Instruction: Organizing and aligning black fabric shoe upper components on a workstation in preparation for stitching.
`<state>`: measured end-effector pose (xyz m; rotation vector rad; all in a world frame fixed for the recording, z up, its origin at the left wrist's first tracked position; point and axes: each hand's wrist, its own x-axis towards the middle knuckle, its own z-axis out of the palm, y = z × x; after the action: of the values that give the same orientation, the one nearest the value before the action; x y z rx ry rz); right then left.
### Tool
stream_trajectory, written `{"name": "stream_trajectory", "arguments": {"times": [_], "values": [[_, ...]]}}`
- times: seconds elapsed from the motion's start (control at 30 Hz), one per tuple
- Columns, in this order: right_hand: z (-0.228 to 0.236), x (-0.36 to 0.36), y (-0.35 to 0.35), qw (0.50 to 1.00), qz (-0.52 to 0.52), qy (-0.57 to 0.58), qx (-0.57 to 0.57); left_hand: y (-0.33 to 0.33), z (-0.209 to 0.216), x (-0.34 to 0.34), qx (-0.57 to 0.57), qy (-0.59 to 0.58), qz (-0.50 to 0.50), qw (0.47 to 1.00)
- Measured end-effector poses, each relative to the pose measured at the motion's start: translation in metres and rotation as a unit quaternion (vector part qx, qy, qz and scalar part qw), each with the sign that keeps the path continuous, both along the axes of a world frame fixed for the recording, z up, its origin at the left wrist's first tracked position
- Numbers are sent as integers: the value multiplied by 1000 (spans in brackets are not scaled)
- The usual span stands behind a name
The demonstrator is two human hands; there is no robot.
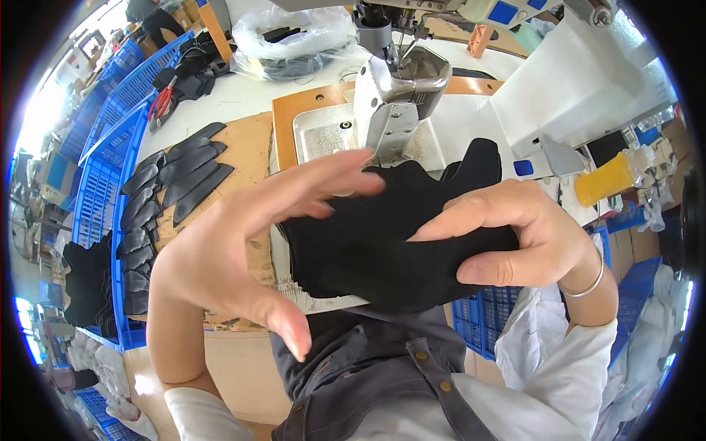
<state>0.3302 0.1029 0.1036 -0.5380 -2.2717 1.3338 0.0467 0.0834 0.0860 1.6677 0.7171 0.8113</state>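
Below the sewing machine [401, 95] lies a pile of black fabric pieces [353, 228] with curved outlines. My left hand [243, 242] is over the pile's left side, fingers and thumb spread wide apart, with nothing between them. At the right edge of the fabric, my right hand [526, 239] grips it, index finger and thumb lying over the black surface; its other fingers are mostly hidden. The lower edge of the top piece looks blurred. One narrower black part sticks up at the far right of the pile, near the machine's post.
Dark, leaf-shaped pieces [195, 165] lie in rows on a brown board [250, 158] at the left. Beyond stand blue crates [132, 162], red-handled pliers [160, 103] and a clear plastic bag [294, 44]. A yellow cylinder [607, 178] is at the right. White cloth [533, 331] hangs by a blue crate.
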Motion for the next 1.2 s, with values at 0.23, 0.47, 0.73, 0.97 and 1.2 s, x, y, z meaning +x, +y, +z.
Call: {"name": "stream_trajectory", "arguments": {"times": [0.23,0.47,0.73,0.97,1.2], "values": [[-15,-4,-1,991,-74,-80,-72,5,-6,35,-72,231,43,969],[-31,-3,2,982,-120,-148,7,6,-11,51,11,301,62,952],[-34,-6,4,981,-120,-148,28,6,-17,50,-31,294,66,953],[-34,-9,4,982,-116,-148,23,5,-20,47,33,297,57,952],[-34,-8,2,978,-127,-161,33,5,-18,50,-3,296,63,953]]}}
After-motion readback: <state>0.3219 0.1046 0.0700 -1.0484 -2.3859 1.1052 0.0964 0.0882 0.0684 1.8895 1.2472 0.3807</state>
